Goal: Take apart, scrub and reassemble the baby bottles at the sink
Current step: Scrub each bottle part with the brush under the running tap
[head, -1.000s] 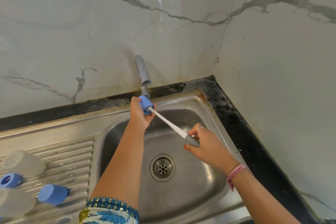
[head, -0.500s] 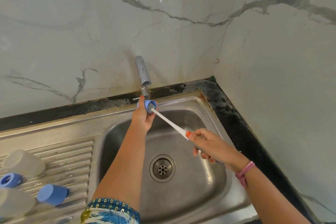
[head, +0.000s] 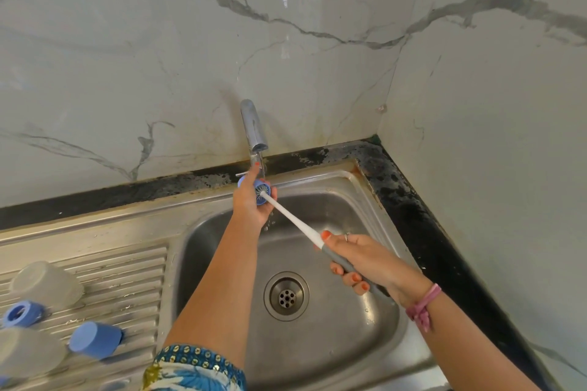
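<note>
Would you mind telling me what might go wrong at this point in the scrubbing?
1. The left hand holds the small blue bottle ring under running water from the tap; wet, it might slip into the sink.
2. The right hand grips the brush far from its head, so it may pop out and splash.

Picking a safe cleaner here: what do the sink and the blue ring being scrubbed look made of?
Sink: brushed stainless steel, judging by its grey metallic sheen and soft reflections. Blue ring: probably moulded plastic, matte, uniformly coloured; I can't confirm from looks alone.
</note>
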`<state>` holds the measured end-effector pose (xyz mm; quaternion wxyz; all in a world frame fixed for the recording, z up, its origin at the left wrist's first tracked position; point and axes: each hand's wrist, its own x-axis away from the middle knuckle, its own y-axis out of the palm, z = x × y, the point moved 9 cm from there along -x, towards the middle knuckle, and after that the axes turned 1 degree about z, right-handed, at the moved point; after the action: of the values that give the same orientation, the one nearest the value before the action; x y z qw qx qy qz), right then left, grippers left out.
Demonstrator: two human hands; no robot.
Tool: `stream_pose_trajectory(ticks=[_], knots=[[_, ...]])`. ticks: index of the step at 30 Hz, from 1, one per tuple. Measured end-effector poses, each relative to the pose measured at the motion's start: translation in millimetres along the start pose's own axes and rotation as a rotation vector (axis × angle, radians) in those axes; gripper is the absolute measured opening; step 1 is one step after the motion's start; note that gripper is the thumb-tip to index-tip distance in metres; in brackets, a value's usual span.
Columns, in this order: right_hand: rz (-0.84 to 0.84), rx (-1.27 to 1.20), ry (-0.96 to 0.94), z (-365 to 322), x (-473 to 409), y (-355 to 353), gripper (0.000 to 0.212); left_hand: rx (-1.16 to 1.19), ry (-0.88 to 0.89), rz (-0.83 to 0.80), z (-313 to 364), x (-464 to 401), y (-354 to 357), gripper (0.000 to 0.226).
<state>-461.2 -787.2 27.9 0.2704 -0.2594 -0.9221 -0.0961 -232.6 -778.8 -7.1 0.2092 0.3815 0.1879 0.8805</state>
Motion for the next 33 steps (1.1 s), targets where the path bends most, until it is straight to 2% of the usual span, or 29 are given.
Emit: stream_pose_trajectory(ticks=[2,5,8,10,13,15,18,20,23,27,30,33], knots=[[0.055,0.161,-0.098,-11.4,3.4,-6.8,0.009,-0.068,0.079,-0.016,5.9,-1.8,-0.1,0.021],[0.147,0.408,-0.25,-32.8,8.4,-22.6,0.024,-0.122,0.133,-0.059,14.2,-2.9,-0.4,0.023],[0.112,0.476,-0.297,-32.9,9.3,-20.2,0.03,-0.085,0.113,-0.084,19.0,-5.2,2.9,0.021],[0.12,0.572,-0.309,-25.1,8.0,-16.8,0.033,-0.039,0.12,-0.04,25.0,-7.5,0.5,0.018],[0.29,0.798,-0.328,-22.2,3.9,-28.6,0.036,0.001,0.096,-0.007,25.2,-10.2,-3.5,0.02],[0.355,0.791,-0.371,-26.7,2.5,-32.2,0.038,-0.072,0.091,-0.018,22.2,-11.3,-0.3,0.026],[0.284,0.717,-0.434,-24.2,1.3,-20.8,0.038,-0.132,0.073,-0.055,21.3,-8.4,7.2,0.029],[0.248,0.717,-0.403,-15.8,1.9,-23.3,0.038,-0.119,0.078,-0.041,25.6,-9.0,4.4,0.026],[0.313,0.783,-0.358,-13.5,2.7,-43.2,0.037,-0.118,0.065,-0.039,19.1,-8.5,0.7,0.024],[0.25,0.64,-0.387,-15.1,1.8,-28.5,0.031,-0.108,0.037,-0.087,9.5,-2.4,13.9,0.029],[0.254,0.644,-0.329,-14.1,7.0,-35.5,0.034,-0.06,0.015,-0.07,10.4,-3.4,12.8,0.029],[0.234,0.65,-0.317,-24.0,20.9,-53.7,0.038,-0.049,0.013,-0.053,5.7,-4.4,6.2,0.041]])
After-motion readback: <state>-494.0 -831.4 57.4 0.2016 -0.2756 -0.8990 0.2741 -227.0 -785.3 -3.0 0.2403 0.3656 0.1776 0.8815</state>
